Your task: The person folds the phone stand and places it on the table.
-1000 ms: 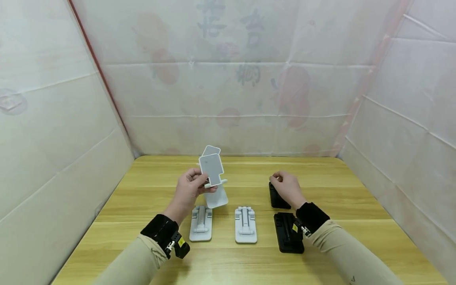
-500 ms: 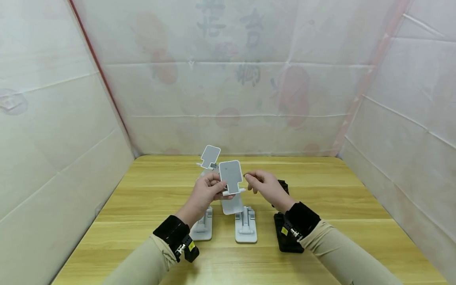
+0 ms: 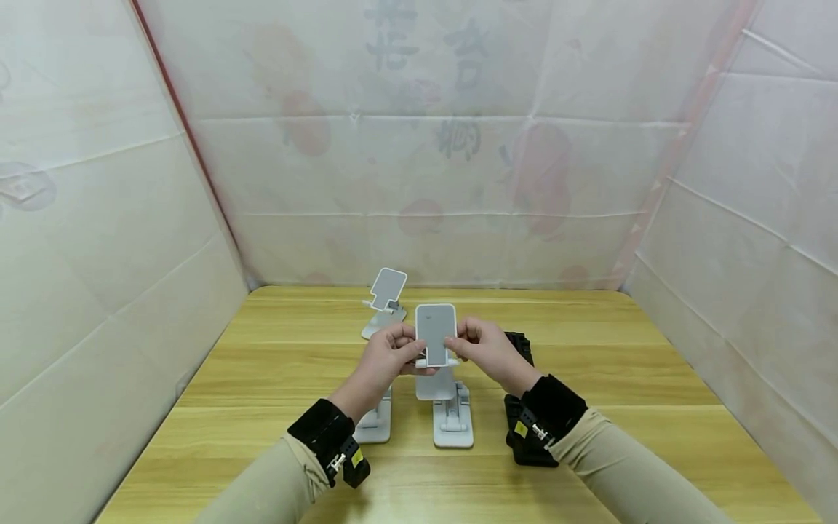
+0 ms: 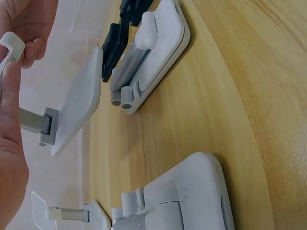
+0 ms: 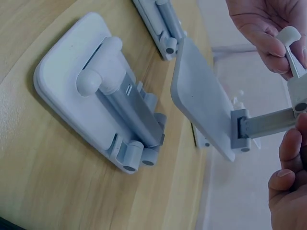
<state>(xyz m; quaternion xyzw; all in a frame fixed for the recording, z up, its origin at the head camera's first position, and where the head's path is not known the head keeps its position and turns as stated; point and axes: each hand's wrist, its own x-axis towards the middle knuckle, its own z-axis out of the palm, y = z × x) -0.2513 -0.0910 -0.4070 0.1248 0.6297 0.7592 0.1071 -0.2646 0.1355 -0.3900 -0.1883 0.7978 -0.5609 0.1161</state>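
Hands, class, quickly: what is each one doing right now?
Left hand: pinches the raised white phone stand at its left edge.
Right hand: pinches the same stand's right edge.

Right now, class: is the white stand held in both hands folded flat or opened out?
Opened out: the held white stand shows its plate raised on an arm above its base, unlike the flat folded stand on the table.

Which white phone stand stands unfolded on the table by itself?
The white stand at the table's far edge, behind the hands; one is held up, two lie folded flat.

The white phone stand looks like smooth matt plastic. The tabletop is pale wood with visible grain and a light sheen.
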